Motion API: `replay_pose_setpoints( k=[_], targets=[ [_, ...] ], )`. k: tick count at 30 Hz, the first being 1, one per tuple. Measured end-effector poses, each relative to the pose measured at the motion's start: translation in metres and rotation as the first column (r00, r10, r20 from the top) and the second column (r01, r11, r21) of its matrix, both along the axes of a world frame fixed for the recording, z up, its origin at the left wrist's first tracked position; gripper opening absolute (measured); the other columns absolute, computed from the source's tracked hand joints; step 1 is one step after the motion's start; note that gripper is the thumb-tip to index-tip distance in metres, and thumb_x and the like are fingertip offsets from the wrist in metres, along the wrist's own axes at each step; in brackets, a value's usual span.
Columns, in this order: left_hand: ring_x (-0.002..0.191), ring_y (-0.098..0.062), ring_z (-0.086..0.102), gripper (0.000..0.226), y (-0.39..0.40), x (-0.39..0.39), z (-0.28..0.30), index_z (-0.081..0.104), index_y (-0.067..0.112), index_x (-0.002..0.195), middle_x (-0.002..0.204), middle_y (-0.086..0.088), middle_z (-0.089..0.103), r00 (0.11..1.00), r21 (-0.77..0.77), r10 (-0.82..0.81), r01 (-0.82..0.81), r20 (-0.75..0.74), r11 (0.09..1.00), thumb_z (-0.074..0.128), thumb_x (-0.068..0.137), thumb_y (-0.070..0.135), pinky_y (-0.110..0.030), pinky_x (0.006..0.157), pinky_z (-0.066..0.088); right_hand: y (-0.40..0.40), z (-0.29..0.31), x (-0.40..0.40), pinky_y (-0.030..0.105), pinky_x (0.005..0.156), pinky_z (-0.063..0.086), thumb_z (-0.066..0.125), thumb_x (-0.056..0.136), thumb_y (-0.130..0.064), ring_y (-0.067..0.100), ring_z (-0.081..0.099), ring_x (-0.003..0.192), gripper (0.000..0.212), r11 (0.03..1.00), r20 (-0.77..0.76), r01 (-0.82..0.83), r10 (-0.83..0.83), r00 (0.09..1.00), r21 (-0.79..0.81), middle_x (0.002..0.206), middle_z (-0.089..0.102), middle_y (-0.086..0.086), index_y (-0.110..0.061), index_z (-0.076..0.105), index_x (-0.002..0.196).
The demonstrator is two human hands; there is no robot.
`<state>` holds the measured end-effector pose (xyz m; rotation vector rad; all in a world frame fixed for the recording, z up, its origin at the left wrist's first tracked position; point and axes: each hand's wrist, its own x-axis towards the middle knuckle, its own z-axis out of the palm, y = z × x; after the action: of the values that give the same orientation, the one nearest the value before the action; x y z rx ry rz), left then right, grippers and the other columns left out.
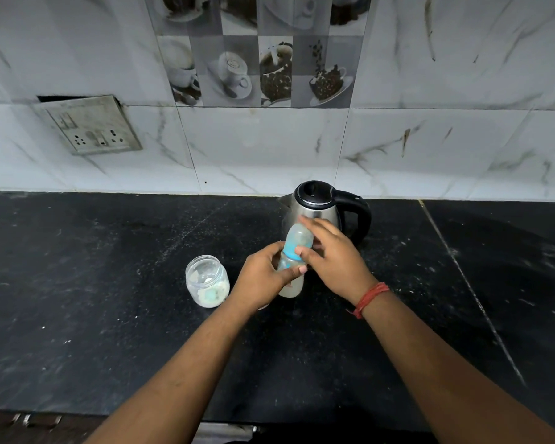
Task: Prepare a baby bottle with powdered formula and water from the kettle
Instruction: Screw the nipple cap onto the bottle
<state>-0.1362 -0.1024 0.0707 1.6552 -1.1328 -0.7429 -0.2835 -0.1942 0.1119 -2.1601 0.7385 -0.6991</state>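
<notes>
A clear baby bottle (290,285) with a blue collar and a clear cap stands on the black counter (109,299), holding milky liquid. My left hand (263,280) grips the bottle's body. My right hand (330,254) holds the cap and blue collar at the top, thumb on the ring and fingers over the cap. Just behind the bottle stands a steel kettle (321,206) with a black lid and handle, lid closed. An open clear jar (207,280) with white powder and a light blue scoop inside sits left of my left hand.
A marbled tile wall (269,149) backs the counter. A loose, tilted socket plate (90,126) hangs on the wall at the left. The counter's front edge (173,418) runs along the bottom. A seam (471,290) crosses the counter on the right.
</notes>
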Motion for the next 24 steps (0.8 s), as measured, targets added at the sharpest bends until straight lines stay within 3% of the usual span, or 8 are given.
replay_pose_setpoints(
  k=[3,5,8,12,16,19,24],
  targets=[
    [0.085,-0.001,0.07,0.043,-0.003,0.009,0.008,0.069,0.026,0.126,0.103,0.01,0.077,0.998,0.016,-0.034,0.035,-0.049,0.999,0.083,0.085,0.032,-0.02,0.075,0.055,-0.002,0.004,-0.007,0.031,0.104,0.052,0.063,0.095,-0.002,0.012,0.058,0.125,0.076,0.975,0.121,-0.012,-0.015,0.992,0.22,0.149,0.045,-0.001,-0.028,0.027,0.157],
    [0.088,0.0,0.069,0.043,-0.005,0.013,0.013,0.068,0.028,0.127,0.107,0.011,0.077,0.996,0.022,-0.067,0.069,-0.062,0.997,0.082,0.086,0.034,-0.02,0.077,0.054,-0.005,0.003,-0.013,0.035,0.103,0.053,0.065,0.091,0.001,0.012,0.059,0.122,0.086,0.979,0.074,-0.012,-0.003,0.997,0.203,0.147,0.046,0.001,-0.033,0.022,0.158],
    [0.088,0.0,0.068,0.039,-0.005,0.013,0.018,0.068,0.027,0.125,0.109,0.007,0.077,0.987,0.016,-0.123,0.126,-0.099,0.992,0.08,0.088,0.029,-0.02,0.078,0.054,-0.004,-0.001,-0.016,0.03,0.099,0.055,0.074,0.085,-0.009,0.006,0.063,0.114,0.104,0.985,-0.075,-0.085,0.097,0.992,0.148,0.147,0.048,-0.002,-0.046,0.009,0.158],
    [0.09,-0.008,0.068,0.038,-0.009,0.01,0.022,0.07,0.035,0.12,0.107,0.006,0.077,0.977,0.039,-0.177,0.182,-0.118,0.982,0.079,0.084,0.042,-0.031,0.083,0.056,0.001,-0.003,-0.01,0.039,0.106,0.051,0.084,0.078,-0.024,0.012,0.058,0.129,0.122,0.994,-0.129,-0.081,0.089,0.988,0.067,0.158,0.04,-0.005,-0.058,-0.006,0.153],
    [0.102,-0.022,0.073,0.028,-0.012,0.006,0.03,0.072,0.029,0.118,0.108,0.002,0.078,0.966,0.041,-0.191,0.201,-0.172,0.979,0.077,0.091,0.031,-0.037,0.088,0.06,0.004,-0.002,-0.008,0.029,0.107,0.046,0.084,0.079,-0.025,0.016,0.055,0.13,0.12,1.0,-0.124,-0.006,0.005,0.992,-0.008,0.156,0.043,0.0,-0.052,-0.005,0.155],
    [0.103,-0.018,0.073,0.029,-0.014,0.003,0.034,0.071,0.02,0.121,0.108,0.002,0.078,0.965,0.028,-0.181,0.189,-0.191,0.982,0.075,0.093,0.021,-0.031,0.088,0.061,0.002,0.0,-0.007,0.031,0.105,0.048,0.083,0.078,-0.024,0.018,0.056,0.128,0.116,1.0,-0.11,0.002,-0.003,0.994,-0.005,0.153,0.046,0.004,-0.048,0.001,0.156],
    [0.099,-0.02,0.074,0.032,-0.017,0.002,0.035,0.07,0.018,0.124,0.109,-0.003,0.077,0.964,0.027,-0.178,0.187,-0.198,0.982,0.076,0.093,0.022,-0.03,0.082,0.061,-0.002,0.0,-0.006,0.031,0.099,0.051,0.084,0.078,-0.024,0.016,0.06,0.117,0.112,1.0,-0.11,0.004,-0.003,0.994,0.011,0.144,0.051,0.003,-0.045,0.005,0.155]
  ],
)
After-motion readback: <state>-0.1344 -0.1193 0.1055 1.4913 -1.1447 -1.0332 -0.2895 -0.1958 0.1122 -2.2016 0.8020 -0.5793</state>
